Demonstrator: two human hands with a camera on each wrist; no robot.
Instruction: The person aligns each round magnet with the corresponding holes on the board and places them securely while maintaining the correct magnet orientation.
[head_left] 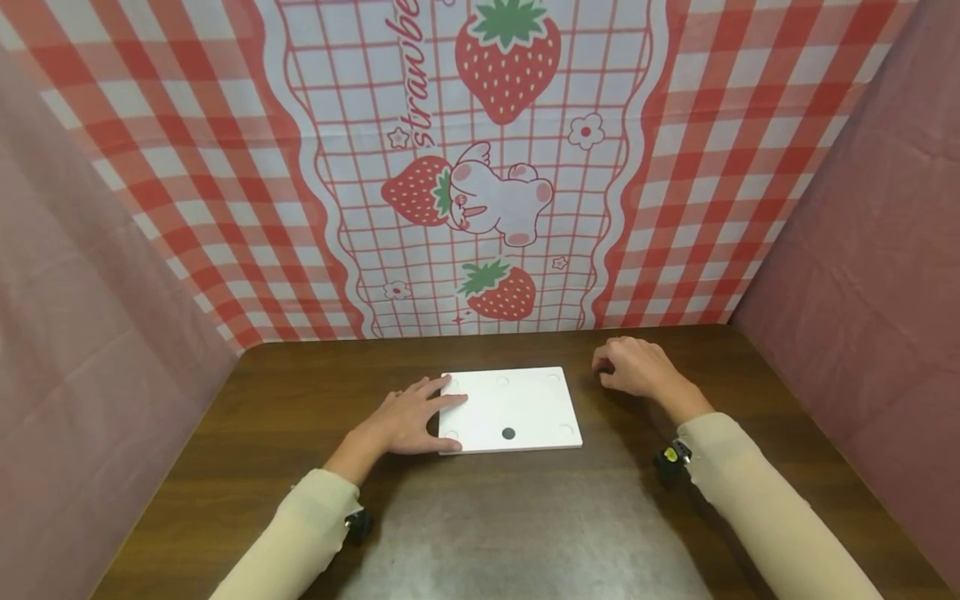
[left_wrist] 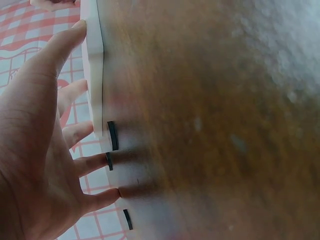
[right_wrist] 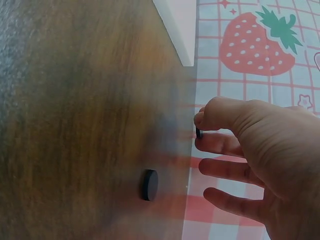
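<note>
A white rectangular board (head_left: 517,407) with shallow round recesses lies on the table. One black disc (head_left: 508,433) sits near the middle of its near edge. My left hand (head_left: 412,419) is spread at the board's left end, index and middle fingertips resting on top and thumb along the near left corner. Right of the board, my right hand (head_left: 636,367) pinches a small black disc (right_wrist: 198,132) between thumb and index finger, close over the table. Its other fingers are loosely bent. Another black disc (right_wrist: 150,185) shows beside this hand in the right wrist view.
The brown wooden table (head_left: 465,525) runs back to a red-checked strawberry cloth (head_left: 487,167). Pink cloth (head_left: 862,233) hangs at both sides. In the left wrist view, several thin black shapes (left_wrist: 112,135) stand near the left fingertips. Each wrist carries a small dark camera (head_left: 669,462).
</note>
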